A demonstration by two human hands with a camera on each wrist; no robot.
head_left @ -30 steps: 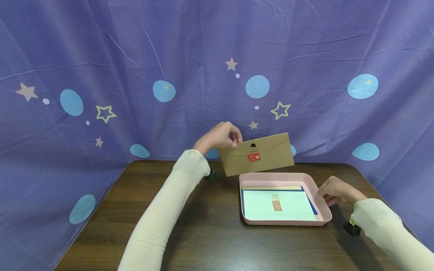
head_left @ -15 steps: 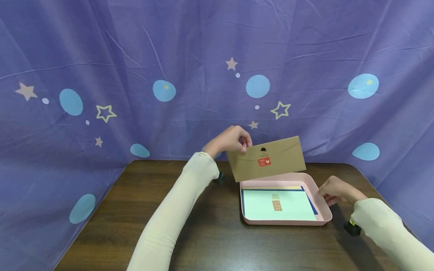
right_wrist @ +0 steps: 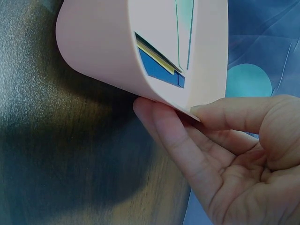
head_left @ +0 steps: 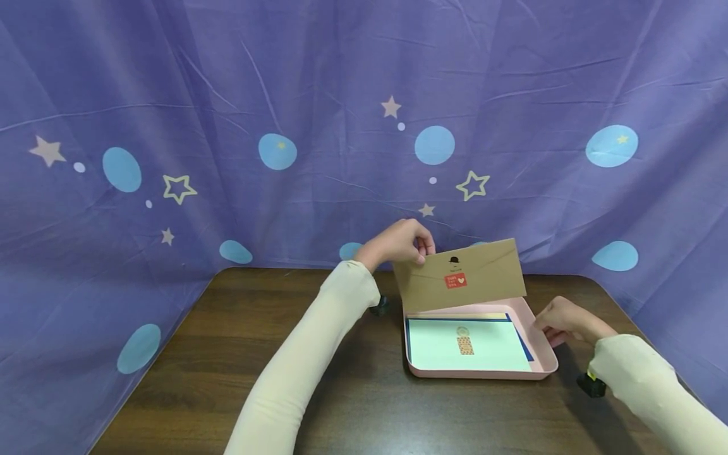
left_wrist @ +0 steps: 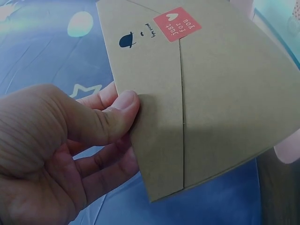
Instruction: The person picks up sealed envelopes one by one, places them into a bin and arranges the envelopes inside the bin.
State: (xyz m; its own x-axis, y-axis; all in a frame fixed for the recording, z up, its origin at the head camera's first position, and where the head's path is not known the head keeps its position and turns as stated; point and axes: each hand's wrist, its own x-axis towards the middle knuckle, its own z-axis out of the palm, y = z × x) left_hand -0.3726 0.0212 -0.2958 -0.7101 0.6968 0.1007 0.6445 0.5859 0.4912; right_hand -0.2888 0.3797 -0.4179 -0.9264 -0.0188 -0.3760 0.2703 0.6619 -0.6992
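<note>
A brown kraft envelope [head_left: 472, 284] with a black hat print and a red "just for you" sticker [left_wrist: 177, 24] hangs tilted over the back edge of a pink tray [head_left: 483, 374]. My left hand [head_left: 400, 241] pinches it by its upper left edge, thumb on the front face. In the tray lies a pale mint envelope [head_left: 438, 344] with a small printed sticker, on top of blue and yellowish ones. At the tray's right side my right hand [head_left: 565, 319] pinches the rim, thumb inside and fingers beneath, as the right wrist view shows in the hand [right_wrist: 220, 150].
The tray stands on a dark wooden table [head_left: 239, 341]. Behind the table hangs a purple-blue curtain [head_left: 318, 82] with stars and blue ovals, close to the envelope's upper edge. A dark wrist camera [head_left: 591, 384] sits under the right sleeve.
My left hand has carried the brown envelope right and downward, from beside the tray's back left to over its back edge. The right hand and tray have stayed in place.
</note>
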